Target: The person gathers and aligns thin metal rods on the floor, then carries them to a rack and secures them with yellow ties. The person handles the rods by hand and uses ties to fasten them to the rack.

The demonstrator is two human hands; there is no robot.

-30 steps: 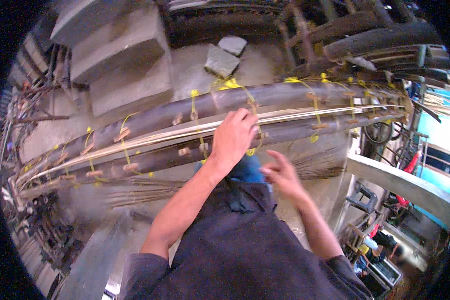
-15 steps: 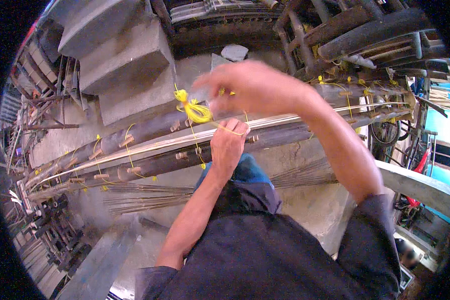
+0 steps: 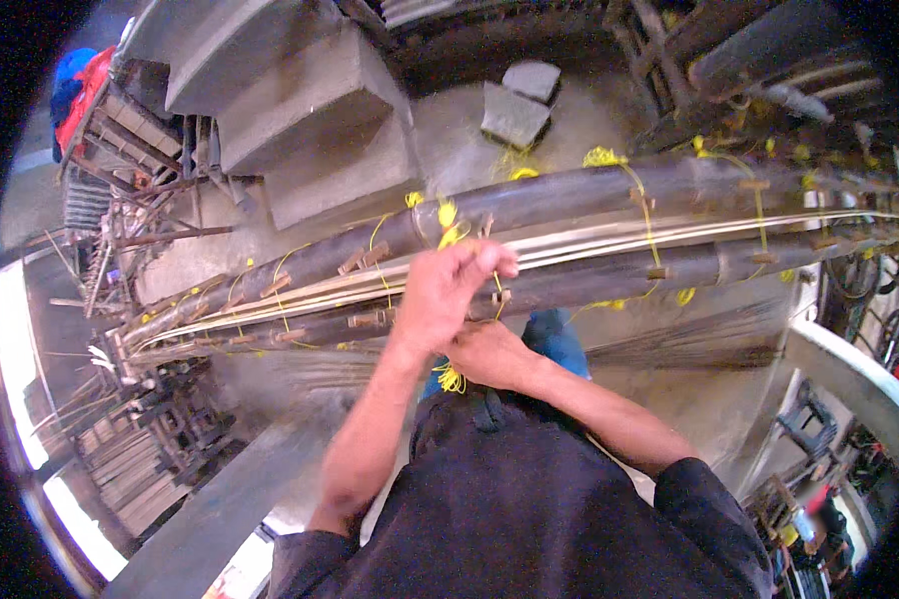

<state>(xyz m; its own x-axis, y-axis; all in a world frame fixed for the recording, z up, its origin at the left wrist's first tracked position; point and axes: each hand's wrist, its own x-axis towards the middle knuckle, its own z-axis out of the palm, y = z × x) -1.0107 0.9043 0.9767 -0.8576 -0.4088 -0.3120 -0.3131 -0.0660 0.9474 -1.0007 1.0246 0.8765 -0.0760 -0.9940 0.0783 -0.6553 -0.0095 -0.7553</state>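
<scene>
Two long dark bamboo poles lie side by side across in front of me, with pale thin strips running lengthwise between them. Short wooden pegs and yellow cord span the poles. My left hand is over the near pole, fingers curled and thumb pressed in; whatever it pinches is hidden. Just below, my right hand is closed by the near pole, its fingertips partly behind my left wrist. A looped yellow cord hank hangs from it. Another yellow tuft shows beyond my left hand.
Concrete steps rise at the far left, and loose stone blocks lie on the floor beyond the poles. Dark timber frames stand far right. A pale concrete beam is at the right, with wooden slats at lower left.
My right hand has come down from above the far pole to the near side, under my left hand. The yellow hank has come to the near side too. The whole view has shifted.
</scene>
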